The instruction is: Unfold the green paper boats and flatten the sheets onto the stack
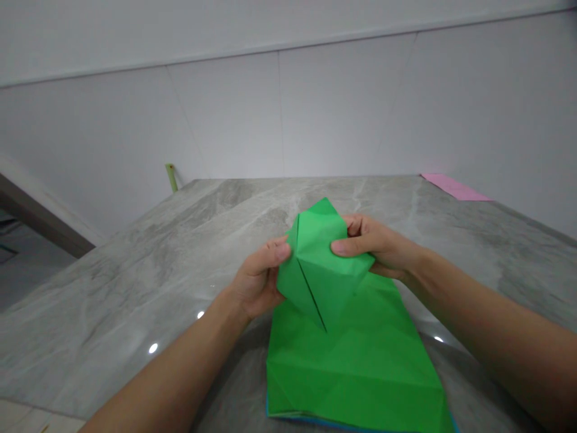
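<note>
1. Green folded paper (321,270): matt, smooth between soft crease lines; lower sheet slightly crumpled.
2. Blue edge (306,422) beneath the green paper: looks like paper, too thin to tell more.
3. Grey veined stone countertop (135,270): polished, glossy, reflecting ceiling lights.
4. Wall panels (279,114): white, smooth, low sheen.
5. Pink sheet (455,187): matt, apparently paper.
</note>
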A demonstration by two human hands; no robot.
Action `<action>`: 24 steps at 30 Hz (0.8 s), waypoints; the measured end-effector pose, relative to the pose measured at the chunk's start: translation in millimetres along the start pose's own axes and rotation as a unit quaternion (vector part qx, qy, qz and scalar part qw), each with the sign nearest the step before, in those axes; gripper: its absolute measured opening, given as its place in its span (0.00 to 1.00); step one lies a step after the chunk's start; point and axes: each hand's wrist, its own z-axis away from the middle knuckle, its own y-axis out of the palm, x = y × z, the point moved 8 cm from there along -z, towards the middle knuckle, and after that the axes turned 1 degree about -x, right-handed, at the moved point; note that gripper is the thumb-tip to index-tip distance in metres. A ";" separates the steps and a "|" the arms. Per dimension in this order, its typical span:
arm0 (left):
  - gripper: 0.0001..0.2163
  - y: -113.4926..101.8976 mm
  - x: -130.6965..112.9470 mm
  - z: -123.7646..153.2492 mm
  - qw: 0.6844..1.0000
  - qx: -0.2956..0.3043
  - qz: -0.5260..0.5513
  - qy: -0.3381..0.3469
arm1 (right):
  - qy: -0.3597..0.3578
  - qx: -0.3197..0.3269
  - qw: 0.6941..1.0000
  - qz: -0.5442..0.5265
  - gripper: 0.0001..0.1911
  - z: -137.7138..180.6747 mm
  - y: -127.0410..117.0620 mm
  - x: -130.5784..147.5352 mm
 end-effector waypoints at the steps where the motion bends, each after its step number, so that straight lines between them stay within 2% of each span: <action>1: 0.17 3.9 -0.6 1.5 1.000 0.013 0.001 0.001 | 0.006 0.017 1.000 0.010 0.12 1.0 2.1 -1.4; 4: 0.15 8.1 -4.5 2.5 0.999 0.020 -0.027 0.010 | -0.013 0.009 0.998 0.059 0.11 5.7 3.2 7.1; 5: 0.17 4.6 -9.3 1.6 0.998 -0.002 -0.046 0.034 | -0.034 -0.012 0.996 0.083 0.10 8.1 2.5 14.7; 7: 0.22 -8.3 -25.8 1.7 0.984 -0.083 -0.098 0.126 | -0.088 -0.076 0.982 0.151 0.07 15.3 1.6 33.6; 9: 0.27 -16.0 -39.9 6.8 0.951 -0.148 -0.155 0.225 | -0.139 -0.143 0.948 0.250 0.07 24.8 6.0 51.5; 10: 0.29 -15.6 -42.3 9.3 0.935 -0.161 -0.182 0.256 | -0.154 -0.169 0.924 0.306 0.07 29.2 10.8 57.4; 12: 0.34 -7.1 -36.7 11.4 0.924 -0.141 -0.222 0.276 | -0.162 -0.195 0.878 0.407 0.07 34.6 23.6 61.1; 13: 0.36 -0.6 -30.3 11.8 0.929 -0.116 -0.225 0.271 | -0.155 -0.190 0.862 0.444 0.07 35.1 30.4 58.9; 15: 0.37 13.8 -14.4 12.0 0.948 -0.051 -0.203 0.239 | -0.127 -0.154 0.851 0.485 0.11 32.9 41.7 49.8; 17: 0.35 24.4 0.0 12.2 0.967 -0.001 -0.167 0.191 | -0.092 -0.101 0.860 0.492 0.19 29.5 47.8 39.5; 18: 0.32 25.4 4.6 11.8 0.973 -0.001 -0.155 0.168 | -0.074 -0.076 0.867 0.487 0.22 28.0 48.5 35.1; 20: 0.28 19.3 8.6 9.9 0.982 -0.042 -0.127 0.131 | -0.056 -0.053 0.871 0.484 0.22 26.1 45.7 32.0; 21: 0.26 14.1 9.4 8.7 0.986 -0.072 -0.102 0.111 | -0.066 -0.062 0.863 0.496 0.20 25.6 42.5 34.4; 22: 0.25 9.0 10.3 7.5 0.988 -0.101 -0.073 0.090 | -0.089 -0.084 0.844 0.522 0.19 25.7 38.8 39.2; 24: 0.20 2.0 11.3 5.5 0.988 -0.145 -0.021 0.057 | -0.149 -0.146 0.766 0.607 0.15 27.8 33.9 50.0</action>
